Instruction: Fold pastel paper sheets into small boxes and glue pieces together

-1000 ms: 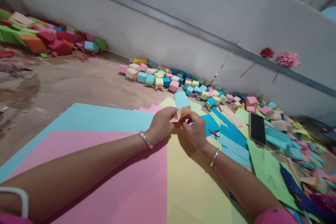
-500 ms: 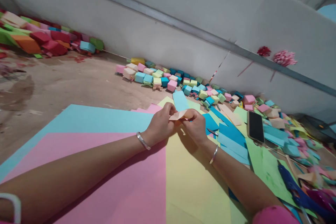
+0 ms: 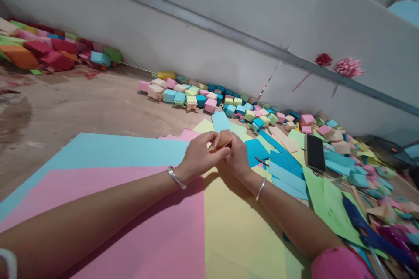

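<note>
Between my two hands is a small peach paper piece [image 3: 224, 138], bent into a curve. My left hand [image 3: 199, 157] pinches its left side, with the thumb reaching across toward the right. My right hand [image 3: 238, 157] grips its right side, and the fingertips are partly hidden. Both hands are over large sheets: a pink sheet [image 3: 137, 213] under the left arm, a yellow sheet [image 3: 240, 226] below the right wrist, and a light blue sheet [image 3: 124, 150] behind. A light blue paper strip [image 3: 220, 121] lies just beyond the fingers.
Many small coloured paper boxes [image 3: 196, 96] line the wall, with a bigger heap [image 3: 59, 52] at far left. To the right lie a phone [image 3: 315, 152], blue paper pieces [image 3: 284, 165], a scissor tip [image 3: 262, 161], green paper [image 3: 327, 205] and a blue glue gun [image 3: 363, 226].
The peach paper has gone from nearly flat to curved upward. My hands have drawn closer together, the left thumb now extending toward the right hand. The view has shifted slightly.
</note>
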`<action>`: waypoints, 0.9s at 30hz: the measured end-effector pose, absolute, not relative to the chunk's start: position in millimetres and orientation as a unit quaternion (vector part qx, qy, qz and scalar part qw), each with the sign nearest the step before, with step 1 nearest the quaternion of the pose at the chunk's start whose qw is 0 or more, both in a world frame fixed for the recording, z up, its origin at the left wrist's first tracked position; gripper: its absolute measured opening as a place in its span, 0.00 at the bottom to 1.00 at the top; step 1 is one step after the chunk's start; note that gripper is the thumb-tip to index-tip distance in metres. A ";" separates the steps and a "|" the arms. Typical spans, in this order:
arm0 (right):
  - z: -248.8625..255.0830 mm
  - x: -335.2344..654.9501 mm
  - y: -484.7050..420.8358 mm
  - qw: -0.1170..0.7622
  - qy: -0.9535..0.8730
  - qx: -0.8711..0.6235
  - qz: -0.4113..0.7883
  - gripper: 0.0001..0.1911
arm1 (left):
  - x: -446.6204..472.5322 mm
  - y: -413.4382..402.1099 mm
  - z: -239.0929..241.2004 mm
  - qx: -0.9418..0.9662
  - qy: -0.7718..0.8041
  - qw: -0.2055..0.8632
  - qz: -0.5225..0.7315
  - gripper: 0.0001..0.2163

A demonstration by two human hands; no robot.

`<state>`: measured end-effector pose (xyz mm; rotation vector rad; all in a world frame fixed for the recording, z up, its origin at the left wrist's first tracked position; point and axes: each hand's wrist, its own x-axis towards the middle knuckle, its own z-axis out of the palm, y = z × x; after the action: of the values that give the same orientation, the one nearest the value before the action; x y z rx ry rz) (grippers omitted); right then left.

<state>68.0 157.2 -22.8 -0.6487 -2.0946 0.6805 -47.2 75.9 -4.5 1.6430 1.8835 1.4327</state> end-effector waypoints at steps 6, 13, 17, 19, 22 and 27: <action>-27.5 65.1 157.1 0.383 -0.862 -0.237 0.232 0.12 | -50.2 77.7 2.1 0.518 0.622 0.203 0.551 0.04; -25.7 66.1 154.0 0.390 -0.854 -0.257 0.230 0.04 | -57.1 80.6 2.3 0.492 0.622 0.175 0.584 0.05; -24.7 67.5 153.3 0.386 -0.832 -0.287 0.276 0.03 | -58.3 79.9 3.2 0.505 0.648 0.121 0.557 0.03; -24.3 67.7 152.9 0.385 -0.826 -0.294 0.290 0.02 | -58.5 79.7 3.4 0.515 0.661 0.101 0.536 0.04; -24.1 67.6 150.4 0.379 -0.827 -0.290 0.298 0.05 | -59.9 80.1 3.0 0.517 0.680 0.074 0.514 0.14; -27.5 67.7 144.4 0.350 -0.867 -0.256 0.246 0.02 | -65.4 82.6 -0.7 0.487 0.697 0.027 0.526 0.22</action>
<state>67.7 144.4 -27.5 -0.6640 -2.2461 0.6372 -65.4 82.6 -0.7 1.5031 2.1522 1.6236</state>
